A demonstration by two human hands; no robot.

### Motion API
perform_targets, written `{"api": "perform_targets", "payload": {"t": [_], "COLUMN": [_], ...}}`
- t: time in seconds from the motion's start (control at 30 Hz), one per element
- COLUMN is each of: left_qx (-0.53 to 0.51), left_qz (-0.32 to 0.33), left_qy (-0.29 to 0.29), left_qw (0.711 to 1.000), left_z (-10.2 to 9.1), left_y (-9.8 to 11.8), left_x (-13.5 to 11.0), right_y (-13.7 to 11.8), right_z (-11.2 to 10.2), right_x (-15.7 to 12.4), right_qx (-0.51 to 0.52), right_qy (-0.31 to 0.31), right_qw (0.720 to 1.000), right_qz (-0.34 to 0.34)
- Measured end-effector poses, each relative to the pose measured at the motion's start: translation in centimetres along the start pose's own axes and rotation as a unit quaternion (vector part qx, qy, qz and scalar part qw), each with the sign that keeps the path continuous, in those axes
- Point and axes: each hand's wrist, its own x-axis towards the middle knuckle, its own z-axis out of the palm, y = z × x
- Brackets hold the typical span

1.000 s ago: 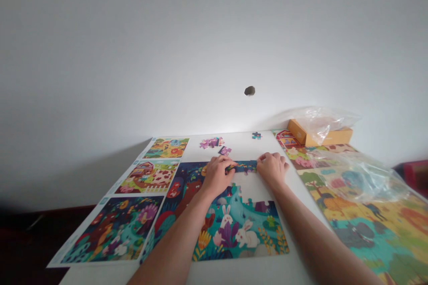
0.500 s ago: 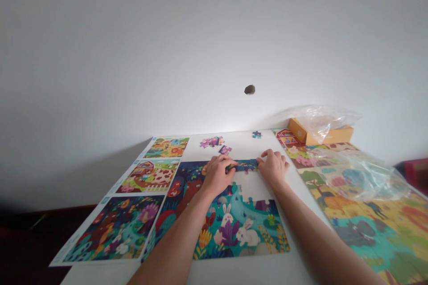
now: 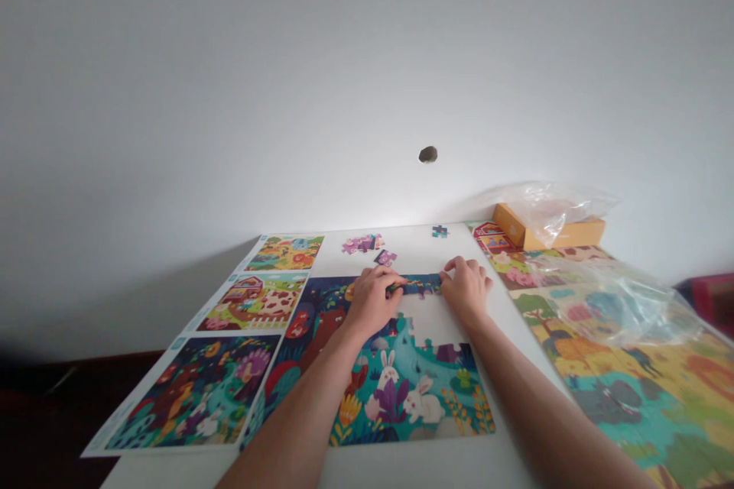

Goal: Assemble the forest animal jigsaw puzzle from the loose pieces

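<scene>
A partly assembled jigsaw puzzle (image 3: 401, 390) with rabbits and a dark night sky lies on the white table (image 3: 424, 466). My left hand (image 3: 372, 299) rests on its far edge, fingers curled and pressing on a dark blue strip of joined pieces (image 3: 418, 286). My right hand (image 3: 467, 286) holds the other end of that strip, fingers bent down on it. A white gap in the puzzle (image 3: 433, 317) shows just below the strip, between my hands.
Loose purple pieces (image 3: 367, 246) and one blue piece (image 3: 440, 231) lie beyond my hands. A reference sheet with three pictures (image 3: 229, 336) lies at left. At right are finished puzzles (image 3: 631, 367), clear plastic bags (image 3: 625, 298) and an orange box (image 3: 516, 228) against the wall.
Both hands stay on the strip; my right hand has shifted very slightly, fingers closing nearer the strip's end. Nothing else has moved.
</scene>
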Motion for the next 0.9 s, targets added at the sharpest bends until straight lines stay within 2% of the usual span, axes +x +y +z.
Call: {"api": "perform_targets", "payload": {"t": [0.33, 0.53, 0.77, 0.9], "left_qx": [0.003, -0.002, -0.003, -0.001], "left_qz": [0.000, -0.006, -0.006, -0.007], "left_qy": [0.004, 0.004, 0.002, 0.001], "left_qw": [1.000, 1.000, 1.000, 1.000], "left_z": [0.07, 0.04, -0.06, 0.00], "left_y": [-0.02, -0.01, 0.09, 0.06], "left_x": [-0.06, -0.07, -0.04, -0.05], "right_y": [-0.37, -0.05, 0.24, 0.21], "right_z": [-0.36, -0.29, -0.16, -0.07], "right_x": [-0.01, 0.37, 0.64, 0.62], "right_qx": [0.018, 0.019, 0.002, 0.027], "right_qy": [-0.023, -0.060, -0.060, -0.053], "right_qw": [0.999, 0.997, 0.997, 0.997], "right_qz": [-0.015, -0.045, -0.042, -0.044]}}
